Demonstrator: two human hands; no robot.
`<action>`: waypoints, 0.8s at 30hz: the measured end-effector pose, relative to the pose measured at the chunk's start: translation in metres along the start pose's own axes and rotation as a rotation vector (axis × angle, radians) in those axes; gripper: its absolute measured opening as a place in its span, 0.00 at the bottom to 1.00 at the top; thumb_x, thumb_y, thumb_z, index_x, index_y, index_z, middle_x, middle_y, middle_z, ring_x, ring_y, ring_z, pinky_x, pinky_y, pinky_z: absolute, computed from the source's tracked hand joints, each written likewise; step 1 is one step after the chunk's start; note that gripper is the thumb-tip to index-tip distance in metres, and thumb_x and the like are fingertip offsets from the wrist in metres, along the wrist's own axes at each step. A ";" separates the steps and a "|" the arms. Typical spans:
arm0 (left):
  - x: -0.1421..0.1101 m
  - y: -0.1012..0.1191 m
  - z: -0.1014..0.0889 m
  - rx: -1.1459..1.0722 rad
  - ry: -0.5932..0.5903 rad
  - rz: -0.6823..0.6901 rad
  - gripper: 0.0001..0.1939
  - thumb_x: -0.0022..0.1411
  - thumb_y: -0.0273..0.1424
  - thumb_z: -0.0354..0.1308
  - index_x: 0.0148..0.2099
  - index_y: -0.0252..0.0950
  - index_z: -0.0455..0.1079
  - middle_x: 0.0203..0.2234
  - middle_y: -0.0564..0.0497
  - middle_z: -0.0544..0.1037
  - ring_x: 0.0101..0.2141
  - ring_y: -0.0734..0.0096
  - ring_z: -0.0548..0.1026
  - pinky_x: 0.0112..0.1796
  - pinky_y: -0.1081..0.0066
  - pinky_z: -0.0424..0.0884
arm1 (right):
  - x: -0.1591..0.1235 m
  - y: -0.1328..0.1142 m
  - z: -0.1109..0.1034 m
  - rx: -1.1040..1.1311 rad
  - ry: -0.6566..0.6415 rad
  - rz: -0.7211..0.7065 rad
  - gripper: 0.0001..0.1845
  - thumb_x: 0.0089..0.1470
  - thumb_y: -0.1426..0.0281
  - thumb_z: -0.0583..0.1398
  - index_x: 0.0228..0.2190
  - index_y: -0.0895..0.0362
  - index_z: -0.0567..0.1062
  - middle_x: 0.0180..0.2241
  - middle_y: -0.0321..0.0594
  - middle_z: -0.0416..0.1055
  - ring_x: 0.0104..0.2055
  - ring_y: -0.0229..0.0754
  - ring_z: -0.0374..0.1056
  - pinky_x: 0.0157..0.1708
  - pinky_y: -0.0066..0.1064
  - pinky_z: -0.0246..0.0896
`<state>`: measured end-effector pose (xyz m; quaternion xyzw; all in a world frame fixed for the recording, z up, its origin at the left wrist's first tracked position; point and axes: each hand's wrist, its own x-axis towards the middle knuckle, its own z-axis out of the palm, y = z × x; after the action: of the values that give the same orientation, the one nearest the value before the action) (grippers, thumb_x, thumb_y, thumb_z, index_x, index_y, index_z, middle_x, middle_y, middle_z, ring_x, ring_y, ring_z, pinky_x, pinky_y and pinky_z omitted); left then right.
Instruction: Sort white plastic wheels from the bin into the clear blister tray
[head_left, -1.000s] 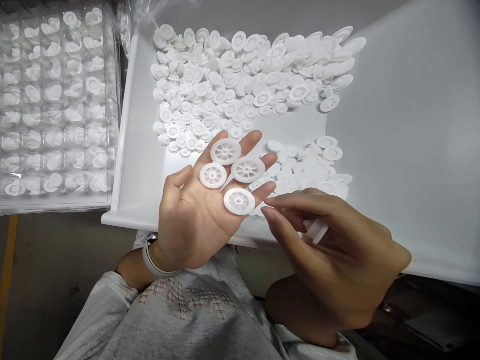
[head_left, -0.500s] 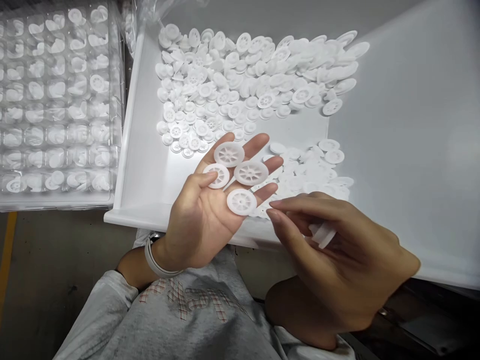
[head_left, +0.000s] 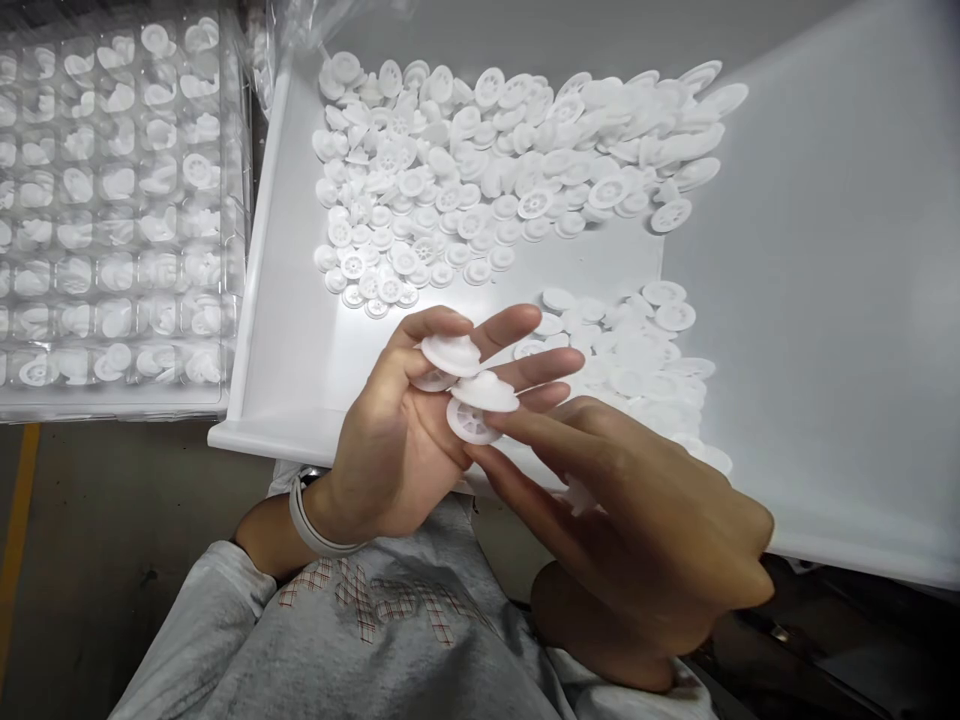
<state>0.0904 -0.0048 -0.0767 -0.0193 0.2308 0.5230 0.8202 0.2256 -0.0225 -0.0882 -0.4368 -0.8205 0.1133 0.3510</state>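
Observation:
My left hand (head_left: pixel 390 455) is palm up and holds several white plastic spoked wheels. Two of them, an upper wheel (head_left: pixel 451 355) and one beneath it, sit by the thumb and curled index finger; the other fingers stretch out. Nearer the palm a tilted wheel (head_left: pixel 487 391) overlaps a lower spoked wheel (head_left: pixel 466 424). The thumb and index fingertips of my right hand (head_left: pixel 637 530) meet at that lower wheel's right edge. Another white plastic piece (head_left: pixel 581 495) is tucked inside the curled right hand, mostly hidden.
A large white tray (head_left: pixel 255 300) lies beneath the hands. In it are a big pile of white wheels (head_left: pixel 465 170) and a smaller pile (head_left: pixel 630 350) on the right. A clear compartment tray (head_left: pixel 112 400) filled with white parts stands at the left.
My right hand has moved left to the wheels in my left palm. The left fingers have curled, and two wheels have tipped from face-up to tilted, over the others.

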 end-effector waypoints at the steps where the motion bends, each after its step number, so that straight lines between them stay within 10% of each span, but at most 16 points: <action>1: 0.000 0.001 0.000 -0.006 -0.004 -0.005 0.15 0.65 0.25 0.42 0.31 0.39 0.68 0.34 0.61 0.78 0.37 0.77 0.80 0.48 0.65 0.73 | 0.001 0.000 0.000 0.007 0.004 -0.001 0.12 0.55 0.78 0.61 0.41 0.53 0.70 0.22 0.30 0.64 0.21 0.32 0.58 0.21 0.26 0.56; 24: 0.000 -0.001 -0.001 -0.068 0.072 -0.074 0.17 0.70 0.36 0.39 0.34 0.37 0.65 0.20 0.59 0.70 0.28 0.81 0.75 0.43 0.72 0.74 | -0.009 0.001 0.006 -0.044 0.086 -0.047 0.14 0.53 0.77 0.64 0.43 0.56 0.73 0.21 0.32 0.68 0.24 0.36 0.65 0.21 0.31 0.58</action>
<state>0.0907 -0.0050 -0.0780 -0.0743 0.2414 0.4988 0.8291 0.2252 -0.0281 -0.0973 -0.4294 -0.8169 0.0682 0.3790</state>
